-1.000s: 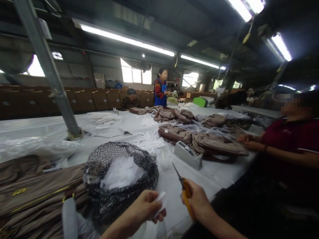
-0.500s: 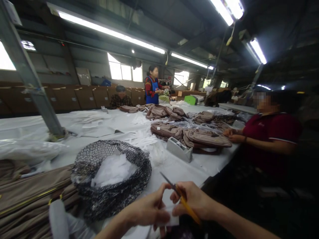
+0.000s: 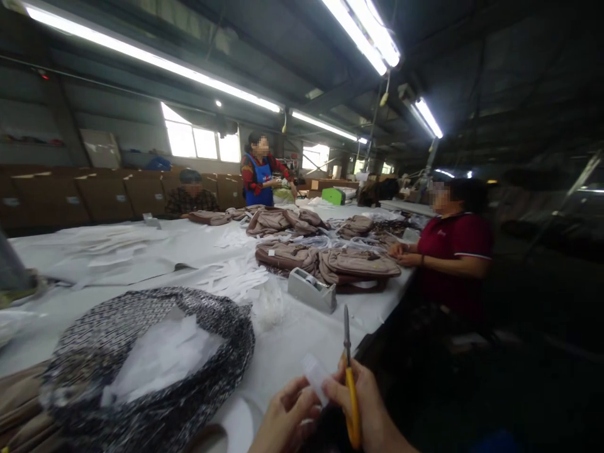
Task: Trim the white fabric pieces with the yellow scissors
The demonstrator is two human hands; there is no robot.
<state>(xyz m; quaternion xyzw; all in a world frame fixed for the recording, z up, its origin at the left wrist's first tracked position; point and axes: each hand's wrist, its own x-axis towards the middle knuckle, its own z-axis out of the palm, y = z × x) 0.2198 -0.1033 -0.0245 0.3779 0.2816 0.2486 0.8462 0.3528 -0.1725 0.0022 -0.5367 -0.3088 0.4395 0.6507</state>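
In the head view my right hand [image 3: 372, 402] is closed around yellow-handled scissors [image 3: 352, 396], whose blades point up and away, together. Its thumb also touches a small white slip [image 3: 314, 371]. My left hand [image 3: 287, 412] has its fingers curled at the lower edge of that slip, pinching it; the fingertips are partly hidden. To the left lies a black-and-white patterned bag [image 3: 202, 371], rolled open, with white pieces [image 3: 165, 355] inside. A white roll [image 3: 240, 425] sits at the bottom edge, between the bag and my left hand.
A grey tape dispenser [image 3: 311, 290] stands on the white-covered table [image 3: 278, 352]. Brown bags [image 3: 358, 264] are piled beyond it, with white strips [image 3: 236, 277] beside them. A co-worker in a dark red shirt [image 3: 453, 242] is at the right edge; two other people are farther back.
The view has swung right, so the table things sit farther left. My hands have turned the scissors from slanting left to nearly upright, and the white slip is now tilted higher between the fingers.
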